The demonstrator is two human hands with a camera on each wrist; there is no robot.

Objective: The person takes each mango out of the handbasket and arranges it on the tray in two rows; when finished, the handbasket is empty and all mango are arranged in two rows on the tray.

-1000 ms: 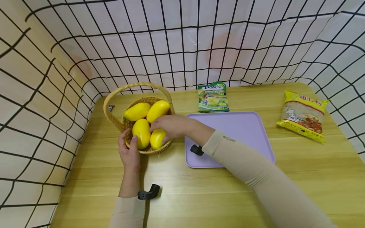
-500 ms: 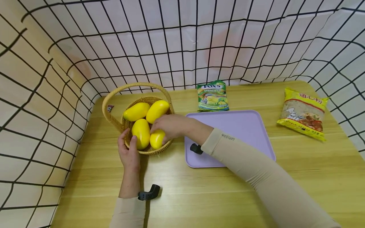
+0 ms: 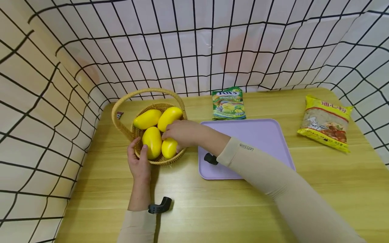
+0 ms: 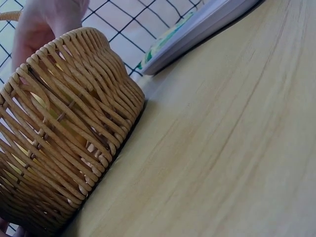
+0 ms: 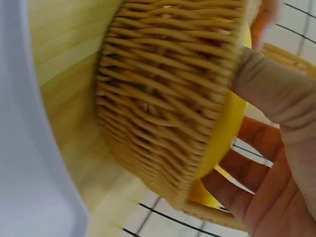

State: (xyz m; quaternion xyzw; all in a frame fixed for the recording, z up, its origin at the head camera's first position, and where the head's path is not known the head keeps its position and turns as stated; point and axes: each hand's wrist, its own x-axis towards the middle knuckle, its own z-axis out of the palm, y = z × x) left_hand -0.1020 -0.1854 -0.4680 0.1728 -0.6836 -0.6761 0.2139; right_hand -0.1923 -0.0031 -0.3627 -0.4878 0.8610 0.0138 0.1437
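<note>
A round wicker basket (image 3: 164, 162) with a tall arched handle stands at the left of the table, holding several yellow mangoes. My left hand (image 3: 140, 165) grips its near left rim, thumb over the edge close to the front left mango (image 3: 152, 141). Reaching in from the right, my right hand (image 3: 186, 133) holds the front right mango (image 3: 169, 148) inside the basket. In the right wrist view, the thumb (image 5: 276, 84) dips behind the rim and the fingers (image 5: 247, 168) bend over the yellow fruit. The left wrist view shows the woven side (image 4: 74, 118) close up.
Right of the basket lies a flat purple tray (image 3: 255, 131), partly under the right forearm. A green candy bag (image 3: 228, 104) is behind it. A yellow food packet (image 3: 326, 123) lies far right. A small wrapper (image 3: 120, 115) sits behind the basket. Black wire grid (image 3: 197, 50) encloses the table.
Both hands keep their places at the basket and the mangoes lie as before. Only a slight shift of the head view shows.
</note>
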